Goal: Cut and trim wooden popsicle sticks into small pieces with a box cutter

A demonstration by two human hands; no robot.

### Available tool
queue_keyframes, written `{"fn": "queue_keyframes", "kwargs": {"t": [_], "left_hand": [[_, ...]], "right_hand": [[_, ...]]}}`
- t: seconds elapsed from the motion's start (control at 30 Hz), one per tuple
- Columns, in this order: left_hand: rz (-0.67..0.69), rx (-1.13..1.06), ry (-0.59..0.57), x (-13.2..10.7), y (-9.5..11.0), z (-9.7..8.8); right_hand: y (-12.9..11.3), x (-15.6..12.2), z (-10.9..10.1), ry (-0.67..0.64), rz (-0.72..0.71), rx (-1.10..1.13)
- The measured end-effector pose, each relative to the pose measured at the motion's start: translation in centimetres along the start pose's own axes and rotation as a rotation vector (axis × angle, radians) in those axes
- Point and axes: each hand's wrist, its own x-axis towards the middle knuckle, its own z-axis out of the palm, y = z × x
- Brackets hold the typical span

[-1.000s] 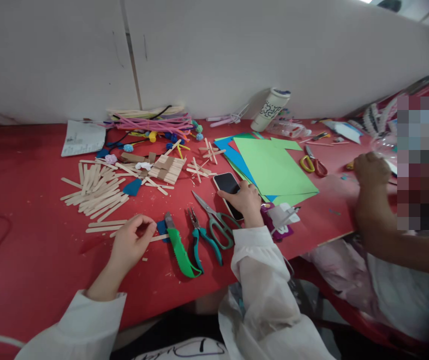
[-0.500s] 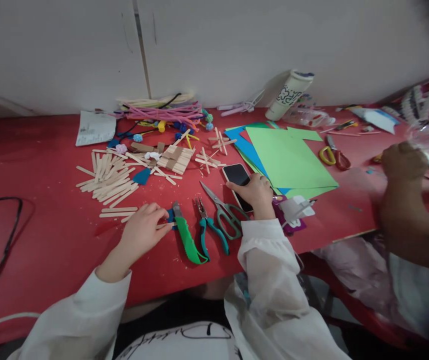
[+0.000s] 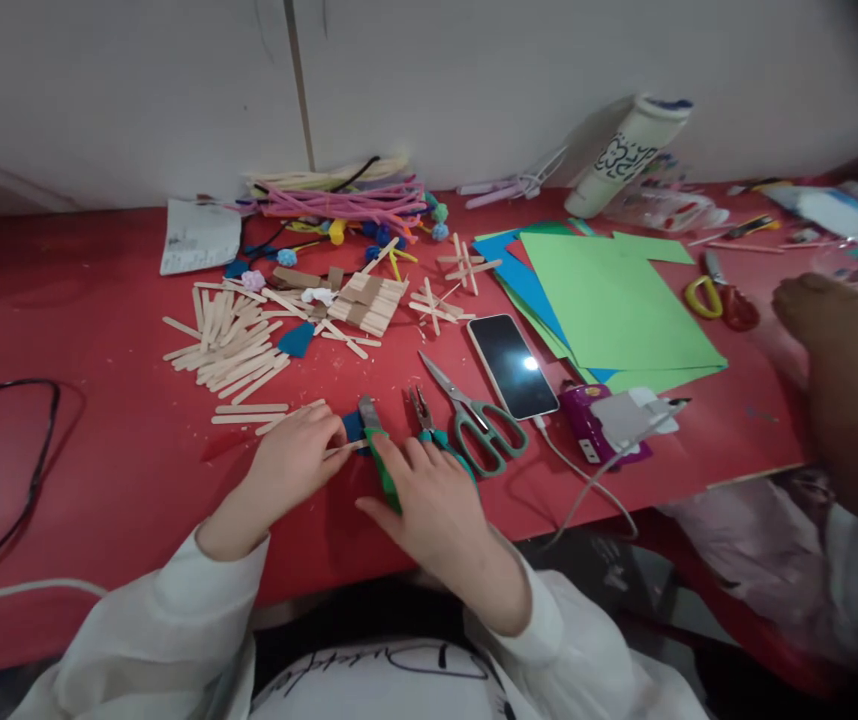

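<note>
My left hand (image 3: pixel 296 452) pinches a short wooden craft stick (image 3: pixel 346 447) close to the table, beside a small dark blue piece (image 3: pixel 355 427). Fingers spread, my right hand (image 3: pixel 433 500) hovers over or rests on the green utility knife (image 3: pixel 387 484) and partly covers it; whether it touches the knife I cannot tell. The teal-handled pliers (image 3: pixel 422 408) are half hidden behind those fingers. Grey-handled scissors (image 3: pixel 478 420) lie to the right, and a phone (image 3: pixel 513 366) with a cable lies beyond them.
Loose craft sticks (image 3: pixel 230 340) are heaped at the left, near a glued stick panel (image 3: pixel 369 303). Pipe cleaners (image 3: pixel 346 200) lie at the back. Coloured paper (image 3: pixel 616 300), a leaning tumbler (image 3: pixel 628 155) and a purple adapter (image 3: pixel 586 425) are on the right, near another person's hand (image 3: pixel 823 305).
My right hand has let go of the phone and moved left to the utility knife and pliers. The left hand still pinches the craft stick. The camera view has shifted slightly.
</note>
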Motion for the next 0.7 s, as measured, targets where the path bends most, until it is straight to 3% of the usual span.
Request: {"fn": "queue_keyframes", "kwargs": {"t": [0.13,0.27,0.33,0.5,0.7], "left_hand": [[0.023,-0.03,0.02,-0.3,-0.3,0.4],[0.038,-0.047,0.134,-1.8,-0.4,1.2],[0.01,-0.039,0.221,-3.0,-0.1,1.8],[0.071,0.041,0.285,-5.6,1.1,3.9],[0.031,0.092,0.266,-6.6,2.5,5.3]], "right_hand": [[-0.5,0.2,1.0,-0.066,0.074,0.074],[1.6,-1.1,-0.5,0.049,0.063,0.557],[2.2,-2.5,-1.3,0.021,0.1,0.699],[2.2,-5.1,-1.7,-0.002,0.221,0.706],[1.3,-5.4,-2.2,-0.017,0.049,0.516]]}}
